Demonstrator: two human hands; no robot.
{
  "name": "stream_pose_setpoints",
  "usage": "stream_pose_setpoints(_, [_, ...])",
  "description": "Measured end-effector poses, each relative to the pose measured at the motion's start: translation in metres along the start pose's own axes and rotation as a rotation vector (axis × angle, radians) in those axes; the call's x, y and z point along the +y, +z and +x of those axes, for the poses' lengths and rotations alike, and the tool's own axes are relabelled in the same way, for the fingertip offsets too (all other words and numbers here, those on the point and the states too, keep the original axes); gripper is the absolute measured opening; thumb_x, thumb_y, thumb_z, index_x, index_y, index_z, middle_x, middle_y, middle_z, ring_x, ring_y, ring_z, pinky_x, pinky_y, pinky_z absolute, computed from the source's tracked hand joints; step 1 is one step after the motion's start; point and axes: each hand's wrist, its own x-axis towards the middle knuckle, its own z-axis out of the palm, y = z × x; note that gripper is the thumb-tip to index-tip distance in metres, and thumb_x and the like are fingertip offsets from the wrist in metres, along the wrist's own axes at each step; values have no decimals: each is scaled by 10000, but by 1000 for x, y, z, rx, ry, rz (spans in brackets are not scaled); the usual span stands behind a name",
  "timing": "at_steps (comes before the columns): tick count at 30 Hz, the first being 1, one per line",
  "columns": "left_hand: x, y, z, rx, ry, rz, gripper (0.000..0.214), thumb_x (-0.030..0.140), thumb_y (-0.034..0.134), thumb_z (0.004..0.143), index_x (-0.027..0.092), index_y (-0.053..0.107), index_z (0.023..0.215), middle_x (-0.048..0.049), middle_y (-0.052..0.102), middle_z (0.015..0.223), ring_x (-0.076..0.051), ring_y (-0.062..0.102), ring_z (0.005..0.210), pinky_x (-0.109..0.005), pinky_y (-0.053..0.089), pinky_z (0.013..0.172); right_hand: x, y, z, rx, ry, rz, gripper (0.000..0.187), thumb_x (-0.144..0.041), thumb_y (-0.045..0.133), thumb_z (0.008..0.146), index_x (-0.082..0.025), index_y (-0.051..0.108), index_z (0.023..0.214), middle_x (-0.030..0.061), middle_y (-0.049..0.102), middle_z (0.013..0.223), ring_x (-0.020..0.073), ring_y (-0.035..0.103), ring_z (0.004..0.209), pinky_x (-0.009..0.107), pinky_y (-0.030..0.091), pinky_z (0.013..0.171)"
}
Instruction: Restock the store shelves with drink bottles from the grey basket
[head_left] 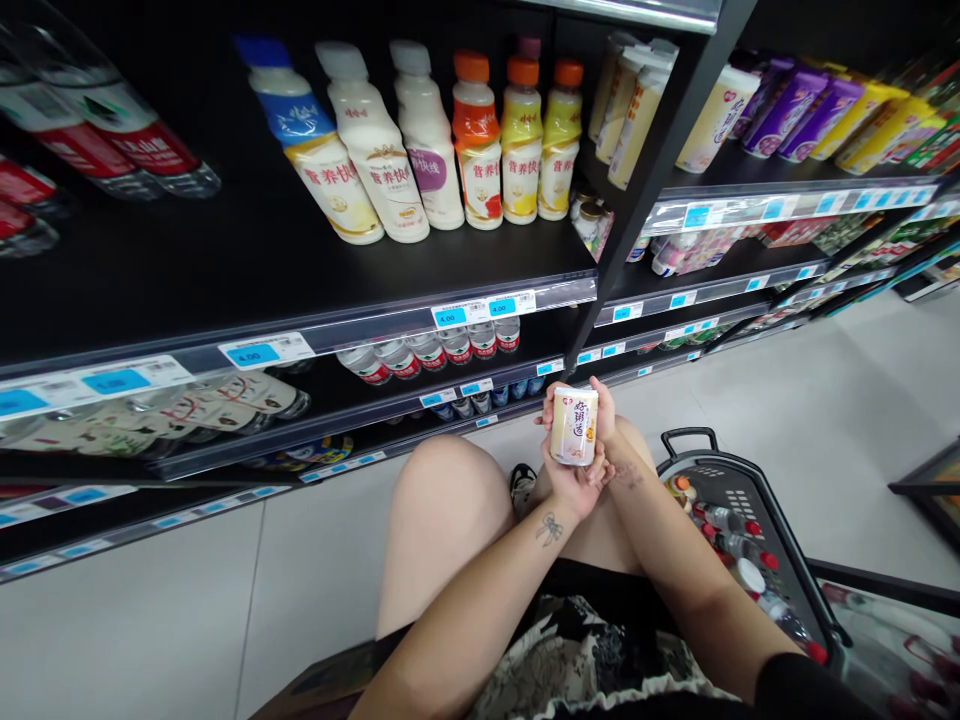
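Both my hands are around a small congee can [574, 428], held upright over my knees in front of the shelves. Cream and pale yellow in colour, it has a white lid and dark Chinese lettering that faces me. My left hand [576, 486] grips the can's lower part, its fingers curled at the base. Higher up, my right hand [604, 408] closes around the side and back of the can. Part of the right hand's fingers is hidden behind it.
Milk-drink bottles [386, 160] stand on the upper black shelf [420, 265]. Similar cans [716, 118] are on the right shelf, with purple cans [787, 112] beside them. Water bottles [457, 347] sit lower down. A grey basket [772, 500] holding several bottles is at my right.
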Motion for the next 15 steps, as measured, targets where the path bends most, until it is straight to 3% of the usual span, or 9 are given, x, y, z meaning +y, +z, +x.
stream_pose_setpoints(7, [-1,0,0,-5,-4,-14,807,756,243,848,96,674,678,-1,430,440,-77,245,358,-294,451,572,-3,3,-2,117,-42,-40,635,-704,343,941,-144,630,858,31,623,620,192,615,662,277,489,575])
stream_pose_setpoints(12, [0,-1,0,-13,4,-35,757,739,297,847,103,687,721,-5,453,470,-80,253,380,-299,450,582,-6,7,-7,208,-77,-68,450,-569,549,988,-130,646,971,20,659,823,127,614,680,270,535,641])
stream_pose_setpoints(15, [0,-1,0,-20,-2,-35,747,744,317,841,105,684,717,-4,456,473,-80,259,380,-303,450,581,-7,10,-10,254,-98,-81,363,-482,602,995,-130,646,1075,33,664,945,135,640,763,291,572,690])
